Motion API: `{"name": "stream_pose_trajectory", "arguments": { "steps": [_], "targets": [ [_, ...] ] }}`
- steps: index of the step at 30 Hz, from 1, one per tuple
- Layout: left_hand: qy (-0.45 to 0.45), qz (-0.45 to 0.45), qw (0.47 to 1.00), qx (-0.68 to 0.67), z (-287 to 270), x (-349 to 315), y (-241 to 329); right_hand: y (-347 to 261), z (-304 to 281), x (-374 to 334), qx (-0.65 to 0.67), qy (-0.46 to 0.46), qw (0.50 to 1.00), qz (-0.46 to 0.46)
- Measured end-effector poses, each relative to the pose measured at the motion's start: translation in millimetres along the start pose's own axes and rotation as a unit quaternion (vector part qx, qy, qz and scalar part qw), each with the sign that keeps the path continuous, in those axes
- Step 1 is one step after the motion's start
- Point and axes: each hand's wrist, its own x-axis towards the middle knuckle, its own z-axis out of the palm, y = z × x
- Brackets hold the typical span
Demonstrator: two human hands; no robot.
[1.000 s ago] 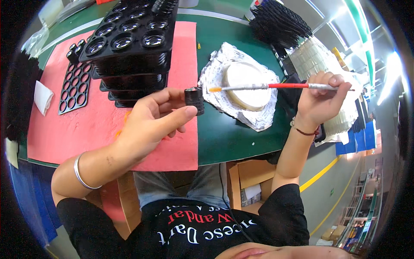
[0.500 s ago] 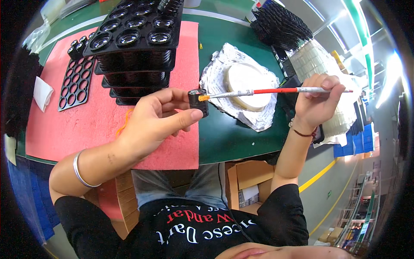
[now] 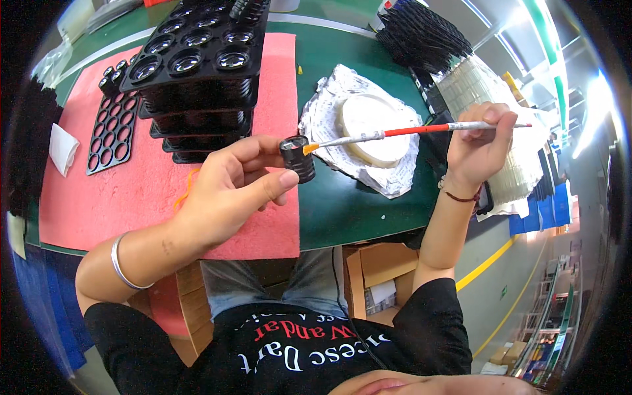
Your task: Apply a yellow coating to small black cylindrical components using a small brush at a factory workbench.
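Note:
Between the thumb and fingers of my left hand is a small black ribbed lens barrel, tilted so its open end faces up and to the right. My right hand grips a thin paintbrush near the back of its red handle, which has white wrapping on it. The brush's orange bristles meet the rim of the barrel, or come very close to it. Behind the brush, a round white dish rests on crumpled printed paper.
A tall stack of black trays holding round lenses stands on the pink mat. Left of it lies a flat black tray with round holes, small black barrels at its far end. Black trays pile up at the back right.
The barrel has tilted and turned in my left hand, its open end now facing more toward the brush. My right hand and the brush have shifted slightly left.

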Motion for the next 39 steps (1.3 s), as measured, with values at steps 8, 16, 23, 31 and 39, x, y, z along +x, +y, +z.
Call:
{"name": "stream_pose_trajectory", "arguments": {
  "steps": [8,16,23,31,39],
  "targets": [
    [-0.023,0.04,0.998,0.037,0,1,-6,1,1,3,-0.031,-0.004,1.0,-0.005],
    [-0.059,0.408,0.882,0.23,-14,-31,22,1,-8,4,-0.033,0.086,0.996,-0.012],
    [0.434,0.303,0.764,0.369,-131,-44,67,-2,-4,4,-0.033,0.098,0.995,-0.009],
    [0.359,0.216,0.631,0.653,-213,5,51,4,-4,6,-0.05,0.149,0.987,-0.032],
    [0.363,0.056,0.688,0.626,-191,8,58,5,-5,6,-0.044,0.131,0.99,-0.038]
  ]
}}
